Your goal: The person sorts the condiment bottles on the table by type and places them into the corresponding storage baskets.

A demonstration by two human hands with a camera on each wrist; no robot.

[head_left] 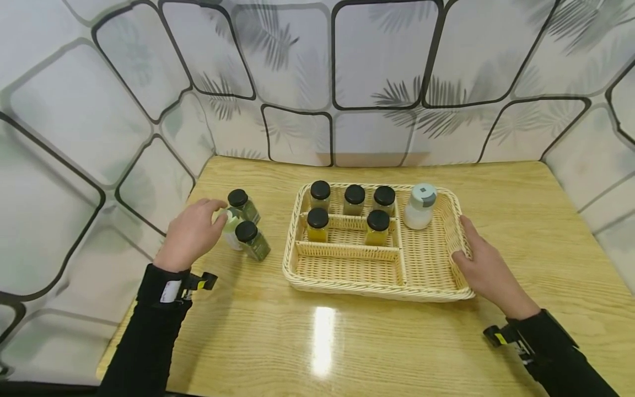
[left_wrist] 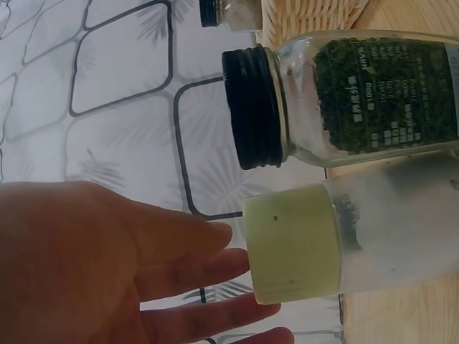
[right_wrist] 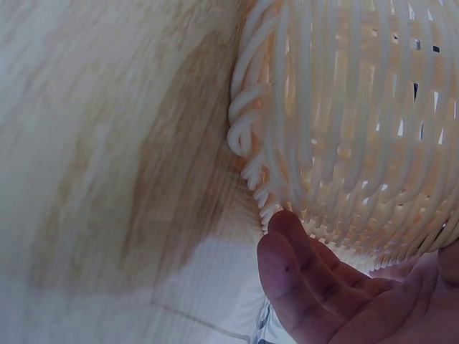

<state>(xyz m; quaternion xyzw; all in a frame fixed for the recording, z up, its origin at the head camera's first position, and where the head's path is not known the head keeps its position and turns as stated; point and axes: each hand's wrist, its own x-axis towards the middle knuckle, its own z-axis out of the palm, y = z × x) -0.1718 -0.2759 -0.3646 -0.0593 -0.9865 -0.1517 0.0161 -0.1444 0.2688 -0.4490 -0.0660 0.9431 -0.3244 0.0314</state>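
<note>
At the table's left side my left hand [head_left: 190, 236] reaches toward a shaker bottle with a pale green cap [left_wrist: 294, 245]. Its fingers extend loosely around the cap and do not close on it. Two black-lidded glass jars stand beside that bottle: a jar of dried green herbs [head_left: 253, 241] in front and another dark-green jar [head_left: 244, 205] behind. My right hand [head_left: 488, 271] grips the right end of a wicker basket [head_left: 342, 285], thumb over the rim and fingers against the outer wall. In the right wrist view, fingertips touch the weave low down.
Inside the basket, several black-lidded jars fill the upper left compartments, including two yellow jars [head_left: 317, 234]. A white shaker with a grey-blue cap [head_left: 419, 214] stands in the right compartment. Patterned cloth [head_left: 377, 132] hangs behind the wooden table [head_left: 258, 331] and along its sides.
</note>
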